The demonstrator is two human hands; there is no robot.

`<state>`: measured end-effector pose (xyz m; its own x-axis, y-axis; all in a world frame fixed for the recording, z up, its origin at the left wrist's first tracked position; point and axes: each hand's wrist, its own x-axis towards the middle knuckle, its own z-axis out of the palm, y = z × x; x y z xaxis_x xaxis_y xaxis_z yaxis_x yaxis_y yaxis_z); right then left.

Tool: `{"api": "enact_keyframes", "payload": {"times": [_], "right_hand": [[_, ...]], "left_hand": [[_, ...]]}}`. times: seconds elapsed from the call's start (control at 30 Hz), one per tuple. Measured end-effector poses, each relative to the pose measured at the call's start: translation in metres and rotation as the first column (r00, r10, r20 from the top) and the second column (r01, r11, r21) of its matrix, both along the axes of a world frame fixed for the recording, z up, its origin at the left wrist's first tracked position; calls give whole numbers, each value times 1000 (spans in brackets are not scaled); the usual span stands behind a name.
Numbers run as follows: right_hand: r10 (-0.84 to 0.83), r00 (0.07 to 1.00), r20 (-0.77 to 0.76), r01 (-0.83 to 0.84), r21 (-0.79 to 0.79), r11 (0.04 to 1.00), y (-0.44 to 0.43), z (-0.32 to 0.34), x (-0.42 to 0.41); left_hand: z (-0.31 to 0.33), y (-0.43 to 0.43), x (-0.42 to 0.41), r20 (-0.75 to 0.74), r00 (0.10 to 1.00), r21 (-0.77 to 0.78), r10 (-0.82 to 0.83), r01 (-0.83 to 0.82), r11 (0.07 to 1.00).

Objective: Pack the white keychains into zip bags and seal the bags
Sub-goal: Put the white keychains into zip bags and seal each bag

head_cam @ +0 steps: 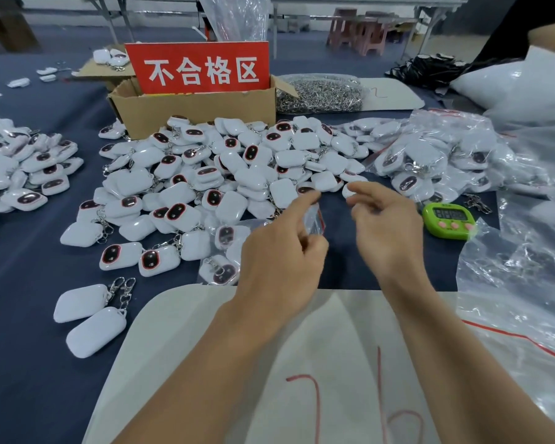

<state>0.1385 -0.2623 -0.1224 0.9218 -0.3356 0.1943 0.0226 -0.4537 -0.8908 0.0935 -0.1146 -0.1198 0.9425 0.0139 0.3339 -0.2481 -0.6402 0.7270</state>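
Observation:
A big heap of white keychains (205, 174) with dark oval faces and metal clasps covers the middle of the dark blue table. Over its near right edge my left hand (282, 248) pinches a small clear zip bag (314, 219) with a red seal strip, index finger stretched forward. My right hand (386, 225) hovers just right of the bag with loosely bent fingers. Its fingertips are at a white keychain (347, 191) on the heap's edge; I cannot tell whether they grip it. A few bagged keychains (221, 270) lie just left of my left hand.
A cardboard box (193, 110) with a red sign stands behind the heap, a bag of metal clasps (321, 92) to its right. Filled zip bags (430, 155) are piled at right, near a green timer (448, 221). A white sheet (180, 347) lies in front; another keychain pile (23, 168) sits at left.

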Motion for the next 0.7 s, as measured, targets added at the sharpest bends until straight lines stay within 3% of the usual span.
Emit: {"api": "enact_keyframes", "payload": {"times": [0.07,0.1,0.17,0.3,0.47,0.57,0.7], "right_hand": [[34,980,-195,-109,-388,915,-3,-9,10],[45,963,-267,-174,-485,857,-3,-11,13],[91,947,-308,-247,-518,819,-1,-11,17],[118,976,-183,-192,-471,861,-5,-7,10],[83,958,-273,-250,-660,708,-3,-4,1],[79,969,-236,-197,-533,823,-5,-2,-1],[39,983,-177,-64,-139,988,-9,-1,-6]], "left_hand": [[-8,-3,0,-74,996,149,-50,60,987],[-11,-5,0,-60,997,243,-55,68,968],[-14,-6,-1,-25,998,339,-65,69,938],[-14,-5,0,-112,980,289,-166,192,938],[-17,-6,1,-128,980,273,-149,180,945],[-18,-4,5,-130,990,294,-52,88,952],[-19,3,8,-101,993,272,57,-28,962]]}}
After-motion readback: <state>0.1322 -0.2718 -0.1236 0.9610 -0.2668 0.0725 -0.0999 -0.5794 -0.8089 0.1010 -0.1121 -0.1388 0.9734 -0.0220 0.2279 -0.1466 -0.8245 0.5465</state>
